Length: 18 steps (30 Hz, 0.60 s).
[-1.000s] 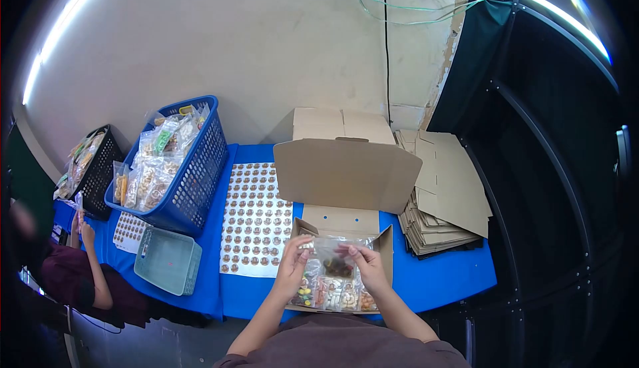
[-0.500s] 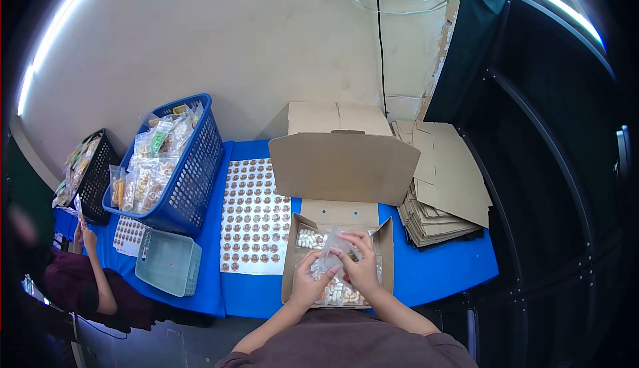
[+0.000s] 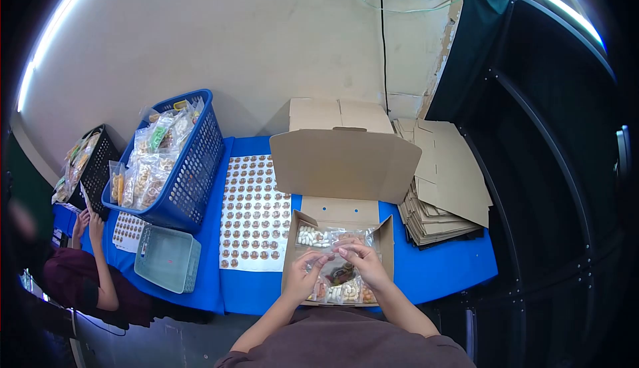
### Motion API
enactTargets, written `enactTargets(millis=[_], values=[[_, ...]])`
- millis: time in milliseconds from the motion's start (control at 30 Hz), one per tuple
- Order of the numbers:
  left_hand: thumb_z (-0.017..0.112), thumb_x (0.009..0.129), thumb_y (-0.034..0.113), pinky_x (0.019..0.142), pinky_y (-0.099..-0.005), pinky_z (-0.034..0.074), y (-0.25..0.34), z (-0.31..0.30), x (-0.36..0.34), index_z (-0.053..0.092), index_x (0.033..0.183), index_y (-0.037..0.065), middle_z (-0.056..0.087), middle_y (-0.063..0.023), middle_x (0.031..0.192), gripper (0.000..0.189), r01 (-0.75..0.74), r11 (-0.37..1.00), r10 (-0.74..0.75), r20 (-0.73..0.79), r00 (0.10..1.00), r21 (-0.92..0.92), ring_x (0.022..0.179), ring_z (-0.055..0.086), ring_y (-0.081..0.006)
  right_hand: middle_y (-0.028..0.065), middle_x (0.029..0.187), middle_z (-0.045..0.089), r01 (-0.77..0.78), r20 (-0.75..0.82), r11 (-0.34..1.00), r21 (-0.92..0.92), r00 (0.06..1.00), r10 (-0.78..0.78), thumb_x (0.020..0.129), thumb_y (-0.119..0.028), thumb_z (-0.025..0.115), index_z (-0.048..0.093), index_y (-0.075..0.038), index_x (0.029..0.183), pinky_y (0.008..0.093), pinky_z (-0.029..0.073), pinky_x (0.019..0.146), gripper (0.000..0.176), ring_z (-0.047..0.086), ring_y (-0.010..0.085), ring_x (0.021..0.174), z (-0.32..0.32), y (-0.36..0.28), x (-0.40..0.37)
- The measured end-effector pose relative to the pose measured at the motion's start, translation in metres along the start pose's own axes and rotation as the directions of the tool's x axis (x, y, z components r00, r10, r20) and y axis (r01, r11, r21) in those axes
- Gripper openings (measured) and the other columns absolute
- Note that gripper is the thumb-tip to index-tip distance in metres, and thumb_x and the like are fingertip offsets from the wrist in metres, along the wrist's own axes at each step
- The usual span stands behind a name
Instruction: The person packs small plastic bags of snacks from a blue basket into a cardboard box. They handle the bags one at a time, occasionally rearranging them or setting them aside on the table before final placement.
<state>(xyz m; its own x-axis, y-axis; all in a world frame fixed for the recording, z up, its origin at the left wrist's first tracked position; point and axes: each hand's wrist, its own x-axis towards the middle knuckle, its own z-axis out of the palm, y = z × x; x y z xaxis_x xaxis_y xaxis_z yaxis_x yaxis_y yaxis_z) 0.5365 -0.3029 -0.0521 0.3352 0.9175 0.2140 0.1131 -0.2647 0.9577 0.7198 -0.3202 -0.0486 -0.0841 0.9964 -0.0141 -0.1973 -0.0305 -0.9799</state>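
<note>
An open cardboard box (image 3: 289,268) sits at the front of the blue table, with several clear bags of white and orange pieces (image 3: 344,293) inside. Over it, my left hand (image 3: 306,275) and my right hand (image 3: 364,266) pinch the top edge of a clear plastic bag (image 3: 339,271) with dark contents at its bottom. The fingers of both hands are closed on this bag, close together. The bag hides part of the box's middle.
Left of the box lies a sticker sheet (image 3: 253,215). Beyond it stand a blue basket of packets (image 3: 200,168), a pale green tray (image 3: 193,265) and a black basket (image 3: 100,175). Flat cardboard (image 3: 452,175) is stacked right. A co-worker (image 3: 100,281) holds a sheet at far left.
My hands have shifted slightly, and the bag between them now hangs lower with its dark contents showing. The co-worker's hands have both come up on the sheet.
</note>
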Motion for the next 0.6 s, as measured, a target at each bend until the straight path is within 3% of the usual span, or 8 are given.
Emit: enactTargets(millis=[67,167,267,333,400,467,533,600], values=[[0.050,0.097,0.025,0.091,-0.0322,0.044,0.001,0.000,-0.003,0.067,0.101,0.000,0.068,-0.0099,0.097,0.030,0.126,0.958,-0.118,0.045,0.992,-0.256,0.096,0.062,-0.0183,0.0082,0.110,0.061,-0.024,0.013,1.000,0.006,1.000,0.024,0.091,-0.015,0.058,0.069,-0.002,0.101,0.0336,0.036,0.098,0.019,0.052,0.0196,0.112,-0.002,-0.001,-0.001],[0.045,0.099,0.029,0.093,-0.0326,0.043,-0.006,0.000,-0.008,0.061,0.114,0.001,0.065,-0.0107,0.105,0.036,0.198,0.896,-0.159,0.131,0.979,-0.398,0.100,0.061,-0.0194,0.0092,0.111,0.063,-0.107,0.030,0.988,0.107,0.994,0.105,0.095,-0.017,0.051,0.067,0.000,0.104,0.0330,0.037,0.098,0.025,0.053,0.0193,0.112,-0.003,-0.003,-0.004],[0.049,0.098,0.024,0.088,-0.0301,0.047,-0.015,-0.002,-0.006,0.053,0.124,0.001,0.062,-0.0122,0.110,0.035,0.232,0.802,-0.156,0.181,0.971,-0.551,0.097,0.062,-0.0183,0.0115,0.113,0.063,-0.134,0.029,0.939,0.316,0.991,0.131,0.096,-0.018,0.048,0.061,0.000,0.115,0.0341,0.036,0.100,0.029,0.052,0.0195,0.115,-0.002,-0.003,-0.005],[0.054,0.095,0.021,0.083,-0.0282,0.049,-0.013,0.002,-0.006,0.052,0.124,0.001,0.062,-0.0116,0.107,0.035,0.259,0.838,-0.189,0.190,0.963,-0.480,0.092,0.063,-0.0167,0.0132,0.118,0.061,-0.036,-0.021,0.835,0.549,0.998,0.057,0.097,-0.020,0.046,0.052,0.000,0.126,0.0353,0.035,0.103,0.035,0.051,0.0202,0.117,0.002,-0.005,-0.002],[0.064,0.089,0.014,0.073,-0.0244,0.052,-0.010,0.009,-0.007,0.050,0.125,0.001,0.061,-0.0104,0.100,0.040,0.313,0.893,-0.258,0.202,0.945,-0.324,0.083,0.065,-0.0136,0.0137,0.121,0.058,-0.050,-0.008,0.846,0.532,0.998,0.063,0.098,-0.019,0.045,0.046,-0.001,0.130,0.0356,0.035,0.104,0.037,0.051,0.0204,0.118,0.006,-0.011,-0.002],[0.063,0.090,0.015,0.072,-0.0246,0.052,-0.009,0.010,-0.005,0.050,0.123,0.001,0.061,-0.0089,0.098,0.039,0.322,0.862,-0.274,0.175,0.946,-0.391,0.082,0.064,-0.0129,0.0142,0.124,0.056,-0.063,0.005,0.854,0.517,0.998,0.070,0.099,-0.019,0.043,0.040,-0.002,0.135,0.0360,0.034,0.105,0.040,0.051,0.0206,0.119,0.013,-0.010,-0.002],[0.063,0.090,0.016,0.071,-0.0249,0.052,-0.011,0.010,-0.005,0.050,0.122,0.001,0.061,-0.0075,0.096,0.037,0.326,0.828,-0.290,0.150,0.945,-0.456,0.080,0.064,-0.0122,0.0156,0.129,0.052,0.010,-0.074,0.994,0.105,0.997,-0.002,0.097,-0.013,0.048,0.036,-0.003,0.137,0.0348,0.036,0.103,0.044,0.050,0.0203,0.119,0.020,-0.002,-0.005],[0.057,0.094,0.016,0.067,-0.0230,0.051,-0.023,0.010,-0.008,0.048,0.120,0.001,0.062,-0.0074,0.097,0.031,0.351,0.855,-0.323,0.138,0.936,-0.382,0.077,0.064,-0.0112,0.0165,0.129,0.052,0.030,-0.042,0.994,0.103,0.999,-0.025,0.095,-0.009,0.051,0.032,-0.003,0.139,0.0340,0.038,0.101,0.048,0.049,0.0203,0.120,0.027,0.004,-0.008]])
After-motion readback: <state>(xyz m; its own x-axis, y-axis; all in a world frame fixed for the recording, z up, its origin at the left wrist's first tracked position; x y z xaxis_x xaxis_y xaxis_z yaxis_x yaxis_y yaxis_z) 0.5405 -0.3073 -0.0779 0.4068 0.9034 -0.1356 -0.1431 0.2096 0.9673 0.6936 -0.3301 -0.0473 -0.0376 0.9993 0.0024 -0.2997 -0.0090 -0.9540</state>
